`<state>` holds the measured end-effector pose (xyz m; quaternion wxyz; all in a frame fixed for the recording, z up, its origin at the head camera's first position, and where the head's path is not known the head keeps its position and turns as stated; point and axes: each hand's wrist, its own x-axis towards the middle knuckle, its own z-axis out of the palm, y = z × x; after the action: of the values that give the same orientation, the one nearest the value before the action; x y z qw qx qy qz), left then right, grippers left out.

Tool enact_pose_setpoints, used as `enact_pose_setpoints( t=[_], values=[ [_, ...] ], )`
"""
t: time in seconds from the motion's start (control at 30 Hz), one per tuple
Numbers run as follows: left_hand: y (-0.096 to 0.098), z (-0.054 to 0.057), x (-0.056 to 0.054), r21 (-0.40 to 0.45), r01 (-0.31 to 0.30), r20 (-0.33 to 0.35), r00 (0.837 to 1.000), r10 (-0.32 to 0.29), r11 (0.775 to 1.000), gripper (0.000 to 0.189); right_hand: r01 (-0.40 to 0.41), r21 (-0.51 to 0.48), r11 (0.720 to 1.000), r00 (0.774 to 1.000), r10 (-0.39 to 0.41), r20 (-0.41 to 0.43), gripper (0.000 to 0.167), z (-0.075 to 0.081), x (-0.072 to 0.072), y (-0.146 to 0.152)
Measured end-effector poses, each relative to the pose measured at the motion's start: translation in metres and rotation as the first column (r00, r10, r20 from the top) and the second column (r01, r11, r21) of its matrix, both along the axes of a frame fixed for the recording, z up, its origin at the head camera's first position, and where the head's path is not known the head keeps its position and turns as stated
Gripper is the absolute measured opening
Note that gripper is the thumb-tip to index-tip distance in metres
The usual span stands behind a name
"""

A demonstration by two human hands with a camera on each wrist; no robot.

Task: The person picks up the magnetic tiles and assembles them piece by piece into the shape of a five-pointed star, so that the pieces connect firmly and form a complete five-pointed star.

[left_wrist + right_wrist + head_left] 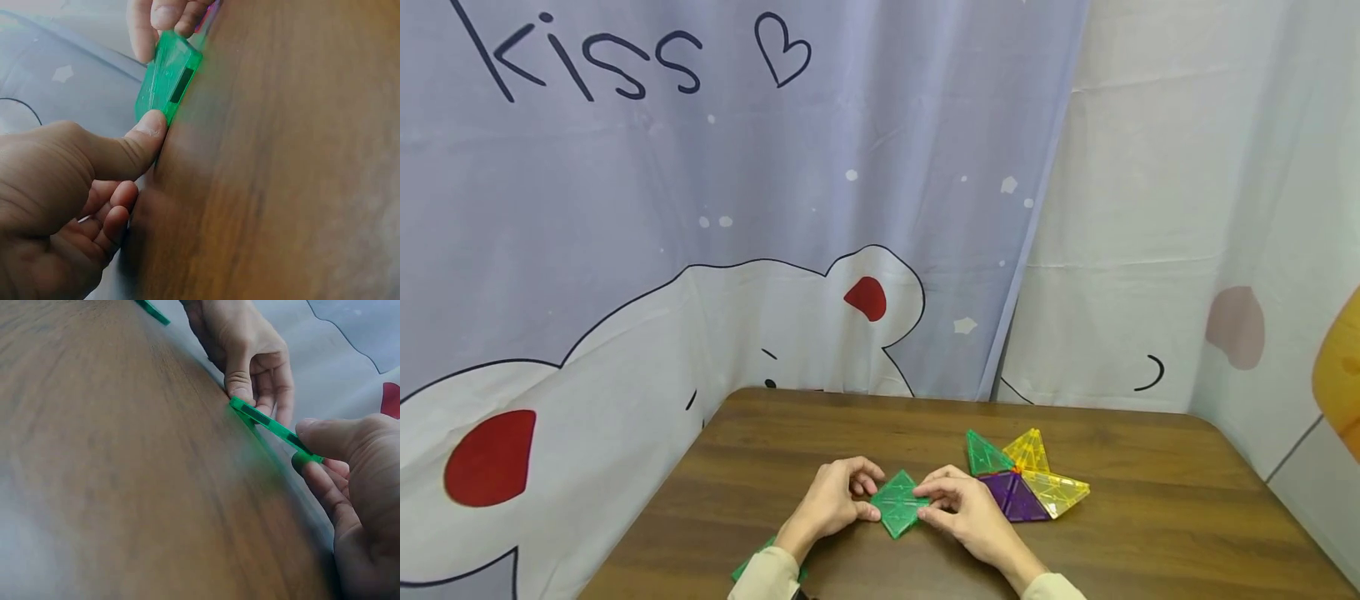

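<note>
Both hands hold a diamond of green translucent magnetic tiles (898,503), with a seam across its middle, just over the table. The left hand (838,497) pinches its left corner; in the left wrist view the thumb (147,134) presses on the green tile edge (169,78). At the opposite corner, the right hand (966,510) pinches the piece between thumb and fingers. Dark magnet strips show along the edge of the green tiles (272,425) in the right wrist view, which also shows the diamond tilted off the wood.
Right of the hands lies a fan of triangular tiles: green (987,454), yellow (1028,452), pale yellow (1057,493) and purple (1017,498). Another green tile (745,569) is partly hidden beneath the left forearm. A printed curtain (625,208) hangs behind the wooden table (1150,517).
</note>
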<state>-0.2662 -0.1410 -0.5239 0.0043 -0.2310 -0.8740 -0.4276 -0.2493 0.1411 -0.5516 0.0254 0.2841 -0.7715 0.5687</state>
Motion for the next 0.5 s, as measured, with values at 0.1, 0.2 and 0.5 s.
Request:
enact_pose_setpoints(
  t=[0.1, 0.2, 0.5],
  values=[
    [0.0004, 0.0002, 0.0003, 0.012, 0.017, 0.007, 1.0, -0.017, 1.0, 0.048, 0.009, -0.045, 0.999, 0.999, -0.008, 0.033, 0.027, 0.0003, 0.0005, 0.0004],
    [-0.0002, -0.0002, -0.001, 0.03, 0.041, 0.014, 0.999, -0.042, 0.999, 0.043, 0.029, -0.084, 0.996, 0.997, -0.023, 0.078, 0.028, 0.0027, 0.002, 0.0001],
    [0.0014, 0.0044, -0.001, 0.228, 0.047, 0.151, 0.985, -0.083, 0.973, 0.024, 0.131, -0.106, 0.986, 0.98, -0.113, 0.166, 0.028, 0.0079, 0.0042, 0.0]
  ],
)
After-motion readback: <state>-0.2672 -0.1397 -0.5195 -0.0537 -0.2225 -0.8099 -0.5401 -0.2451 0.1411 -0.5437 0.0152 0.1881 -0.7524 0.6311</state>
